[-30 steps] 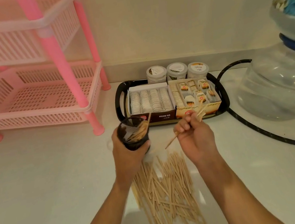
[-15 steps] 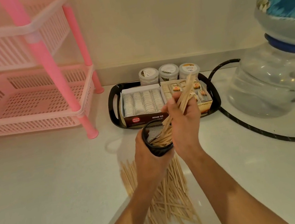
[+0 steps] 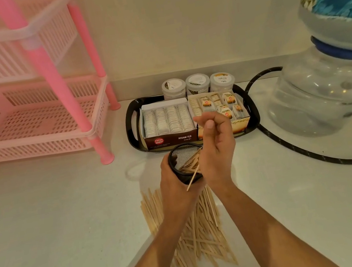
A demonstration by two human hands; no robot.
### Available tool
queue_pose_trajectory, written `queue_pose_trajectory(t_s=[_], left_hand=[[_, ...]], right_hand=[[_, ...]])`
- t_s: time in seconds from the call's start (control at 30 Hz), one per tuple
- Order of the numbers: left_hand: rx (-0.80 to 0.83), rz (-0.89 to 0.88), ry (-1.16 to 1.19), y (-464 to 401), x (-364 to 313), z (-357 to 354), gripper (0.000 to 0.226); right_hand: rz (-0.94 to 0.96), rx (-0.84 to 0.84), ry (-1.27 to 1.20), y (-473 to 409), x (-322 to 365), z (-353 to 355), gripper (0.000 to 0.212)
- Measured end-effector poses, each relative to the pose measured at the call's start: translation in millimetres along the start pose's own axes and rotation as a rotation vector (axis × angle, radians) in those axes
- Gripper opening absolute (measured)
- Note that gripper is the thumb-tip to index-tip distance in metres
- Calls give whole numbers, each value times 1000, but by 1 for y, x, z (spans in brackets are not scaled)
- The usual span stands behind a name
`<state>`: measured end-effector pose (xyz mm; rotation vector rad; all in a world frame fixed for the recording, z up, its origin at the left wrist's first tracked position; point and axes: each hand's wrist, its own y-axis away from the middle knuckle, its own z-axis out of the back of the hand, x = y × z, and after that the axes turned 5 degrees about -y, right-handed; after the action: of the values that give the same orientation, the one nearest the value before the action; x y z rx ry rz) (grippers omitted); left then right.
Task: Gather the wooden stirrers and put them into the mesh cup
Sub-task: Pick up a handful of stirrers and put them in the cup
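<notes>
A pale counter (image 3: 45, 227) meets a cream wall (image 3: 173, 16); a pink rack (image 3: 25, 112), water jug (image 3: 318, 94) and black tray (image 3: 250, 106) stand at its back. The left hand (image 3: 175, 187) grips the mesh cup (image 3: 183, 162). The right hand (image 3: 217, 147), fingers curled, pinches one stirrer (image 3: 193, 178) over it. Loose stirrers (image 3: 202, 234) lie below.

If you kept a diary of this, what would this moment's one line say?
left hand holds mesh cup | right hand feeding a stirrer in | loose pile on counter
</notes>
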<state>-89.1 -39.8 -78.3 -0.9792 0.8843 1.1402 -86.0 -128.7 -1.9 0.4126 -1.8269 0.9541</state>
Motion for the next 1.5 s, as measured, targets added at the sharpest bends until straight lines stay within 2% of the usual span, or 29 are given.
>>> queue_pose_trajectory(t_s=[0.13, 0.3, 0.37, 0.43, 0.53, 0.57, 0.67, 0.77, 0.87, 1.0, 1.13, 1.23, 1.33, 1.4, 1.5], left_hand=[[-27, 18, -7, -4, 7, 3, 87], [-34, 10, -7, -8, 14, 8, 93], [-29, 14, -5, -9, 17, 10, 94], [-25, -7, -9, -9, 19, 11, 94], [-25, -32, 3, -8, 16, 11, 84], [-26, -46, 1, -7, 14, 11, 78], [-8, -79, -1, -6, 12, 9, 70], [-23, -81, -39, -8, 15, 9, 76], [-28, -79, -48, -9, 17, 10, 82], [-30, -80, -38, -8, 19, 11, 86], [-8, -75, -41, -8, 20, 10, 91], [6, -71, -41, -8, 20, 9, 92], [11, -68, -60, -9, 19, 9, 95], [17, -64, -81, -8, 18, 9, 98], [41, -60, -101, -6, 17, 9, 102]], right_hand=[[14, 14, 37, 5, 1, 15, 23], [-102, -76, 215, 34, -13, 41, 19], [-160, -25, 255, 45, -19, 51, 24], [-83, 171, 336, 53, -21, 62, 32], [93, 601, 515, 61, -21, 67, 35], [160, 696, 571, 61, -20, 65, 34], [334, 805, 703, 55, -18, 56, 29], [429, 763, 717, 47, -22, 56, 21], [406, 669, 632, 46, -25, 59, 20], [186, 509, 422, 44, -20, 52, 22], [-69, 447, 398, 37, -12, 45, 25], [-137, 356, 507, 38, -12, 44, 36], [-128, 114, 529, 38, -11, 46, 45], [-198, -30, 478, 32, -11, 48, 50], [-321, -15, 417, 18, -11, 52, 54]])
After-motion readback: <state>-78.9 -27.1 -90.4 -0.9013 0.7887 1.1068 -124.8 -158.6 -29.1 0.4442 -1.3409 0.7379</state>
